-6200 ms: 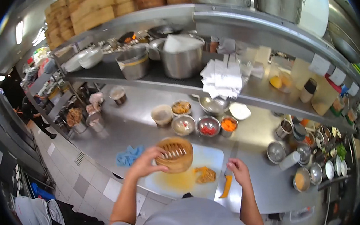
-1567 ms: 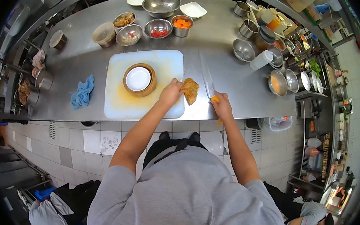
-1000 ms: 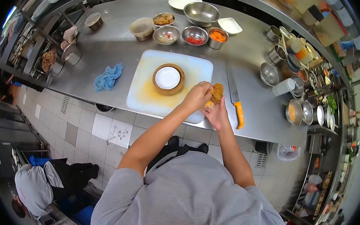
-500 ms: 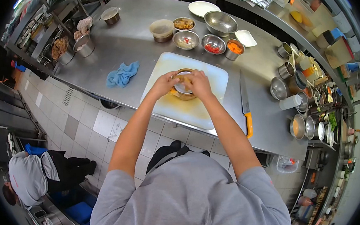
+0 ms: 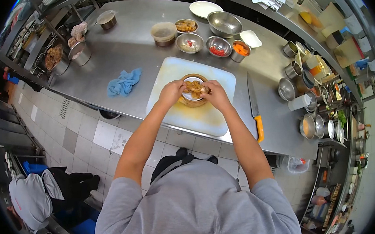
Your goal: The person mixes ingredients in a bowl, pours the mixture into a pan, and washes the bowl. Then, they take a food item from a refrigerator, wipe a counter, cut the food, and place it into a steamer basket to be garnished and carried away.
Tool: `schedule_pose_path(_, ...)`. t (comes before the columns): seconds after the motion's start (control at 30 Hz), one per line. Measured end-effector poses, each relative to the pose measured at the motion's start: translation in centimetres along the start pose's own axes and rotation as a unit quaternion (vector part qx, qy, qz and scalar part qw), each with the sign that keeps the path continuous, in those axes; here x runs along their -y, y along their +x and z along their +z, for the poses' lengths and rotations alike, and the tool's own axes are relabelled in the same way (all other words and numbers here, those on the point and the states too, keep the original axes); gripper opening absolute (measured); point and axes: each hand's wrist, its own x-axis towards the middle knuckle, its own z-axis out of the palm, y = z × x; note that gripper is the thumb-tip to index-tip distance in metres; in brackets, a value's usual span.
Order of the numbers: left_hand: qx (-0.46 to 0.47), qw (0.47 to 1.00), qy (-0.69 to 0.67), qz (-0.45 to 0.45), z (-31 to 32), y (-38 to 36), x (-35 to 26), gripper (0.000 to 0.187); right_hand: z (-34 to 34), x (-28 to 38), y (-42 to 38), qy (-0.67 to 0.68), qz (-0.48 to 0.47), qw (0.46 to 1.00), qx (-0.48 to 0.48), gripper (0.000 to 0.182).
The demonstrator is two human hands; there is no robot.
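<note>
A round bamboo steamer basket rests on the white cutting board, which carries yellow-brown stains. Inside it sits a white dish with brown, sauced pieces that look like chicken feet. My left hand is at the left side of the dish, its fingertips pinched together at the edge of the pieces. From the right, my right hand pinches one of the brown pieces over the dish. A large knife with an orange handle lies right of the board.
Beyond the board stand a bowl of red slices, a cup of orange pieces and a lidded tub. A blue cloth lies to the left. Pots and bowls line the right edge. Another person stands at lower left.
My hands have moved apart to the two sides of the dish, and the brown pieces now lie spread in it. The view has shifted slightly.
</note>
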Motion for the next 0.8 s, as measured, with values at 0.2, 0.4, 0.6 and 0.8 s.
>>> schedule_pose_path(0.2,-0.006,0.999,-0.034,-0.009,0.0,-0.4,-0.7,0.015,-0.1,0.7,-0.6,-0.119,-0.047,0.992,-0.004,0.021)
schedule_pose_path(0.4,-0.01,0.998,0.025,0.064,-0.3,-0.9,0.0,0.018,0.7,0.3,1.2,-0.114,-0.025,0.993,-0.015,0.011)
schedule_pose_path(0.6,-0.001,0.998,0.058,0.01,0.1,0.1,0.4,0.016,1.9,1.4,1.0,-0.178,0.058,0.982,-0.034,0.019)
schedule_pose_path(0.8,-0.04,0.984,-0.161,-0.068,1.7,0.2,0.3,0.017,2.0,1.4,1.0,0.007,0.054,0.993,-0.1,0.015)
